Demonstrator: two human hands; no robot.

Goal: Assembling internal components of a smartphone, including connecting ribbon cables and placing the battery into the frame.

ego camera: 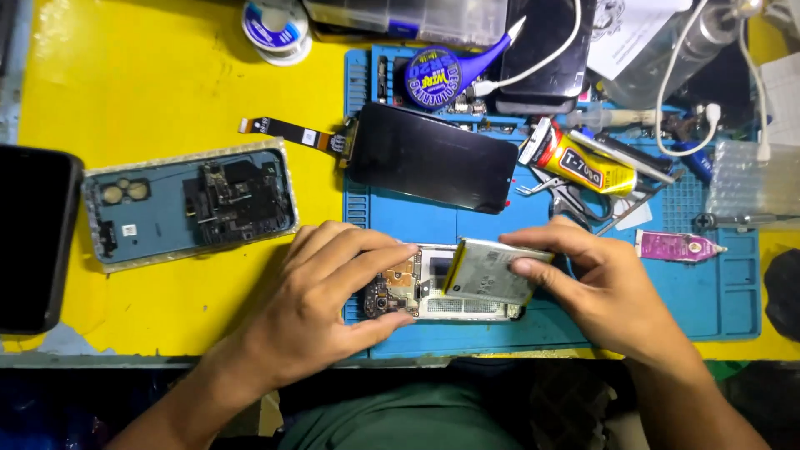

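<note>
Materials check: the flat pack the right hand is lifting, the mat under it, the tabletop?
Battery pack: looks foil-wrapped, dull silver-grey with soft creases, yellow strip on one edge. Work mat: probably silicone or rubber, matte blue with moulded ridges and trays. Tabletop: smooth yellow, likely laminate or painted board; worn at the front edge.

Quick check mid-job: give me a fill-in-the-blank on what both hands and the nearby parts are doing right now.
1. The right hand lifts the silver ____ off the opened phone.
2. The left hand steadies the phone on the ____ work mat.
3. The detached black screen lies ____ the phone, farther from the person.
4. The blue back cover rests on the ____ table.

Missing words: battery; blue; behind; yellow
</note>
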